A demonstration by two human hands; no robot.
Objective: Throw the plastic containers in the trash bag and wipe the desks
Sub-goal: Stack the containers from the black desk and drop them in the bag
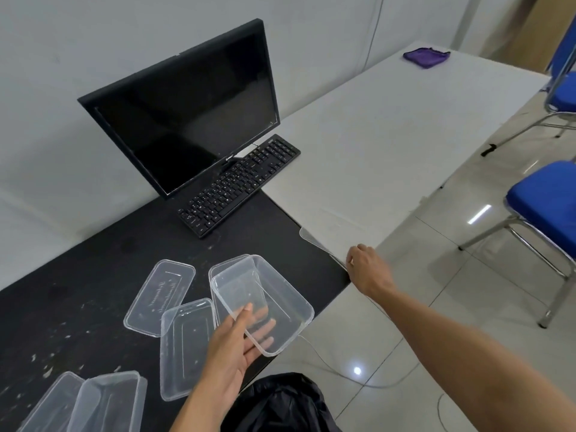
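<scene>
My left hand [240,344] grips a clear plastic container [280,294] at its near end, tilted over the front edge of the black desk [93,275]. My right hand [366,269] pinches a clear lid [314,241] that lies across the seam between the black desk and the white desk [389,135]. Two more lids [156,297] [184,347] rest flat on the black desk. Another container [106,403] and a lid [46,403] sit at the near left. The black trash bag [280,403] stands open on the floor below my left arm.
A black monitor [187,110] and keyboard [240,182] stand at the back of the black desk, which is strewn with crumbs. A purple cloth [425,57] lies at the white desk's far end. Two blue chairs [548,207] stand on the tiled floor to the right.
</scene>
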